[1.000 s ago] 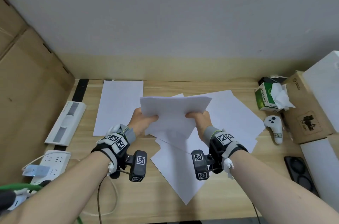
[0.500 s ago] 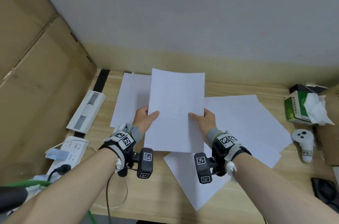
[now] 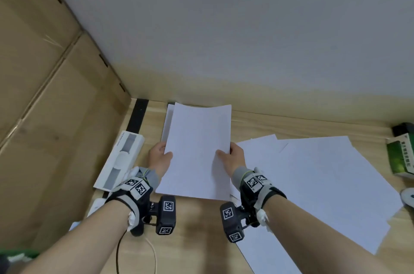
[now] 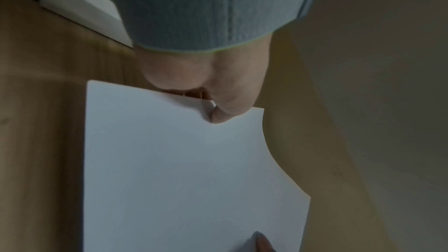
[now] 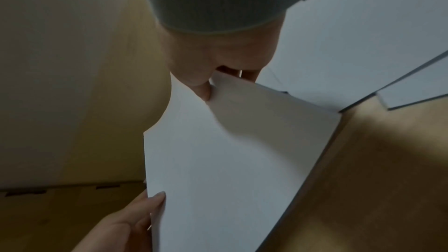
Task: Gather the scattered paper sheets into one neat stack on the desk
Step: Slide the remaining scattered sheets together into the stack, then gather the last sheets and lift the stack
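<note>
I hold a white paper sheet (image 3: 198,150) by its two long edges above the desk's back left. My left hand (image 3: 160,158) pinches the left edge, thumb on top; my right hand (image 3: 233,157) pinches the right edge the same way. Under the held sheet lies another sheet (image 3: 167,123), only its left margin showing. Several loose sheets (image 3: 313,179) overlap on the desk to the right. The left wrist view shows the held sheet (image 4: 181,170) pinched by the left hand (image 4: 213,106). In the right wrist view the right hand (image 5: 208,83) pinches that sheet (image 5: 218,170).
Cardboard boxes (image 3: 44,116) wall off the left side. A white flat device (image 3: 121,159) lies beside my left hand. A green tissue box (image 3: 402,157) and a white round object (image 3: 407,196) sit at the right edge. The wall (image 3: 224,38) closes the back.
Both hands have carried the held sheet left and toward the back, over the sheet lying at the back left. The head view swung left with it.
</note>
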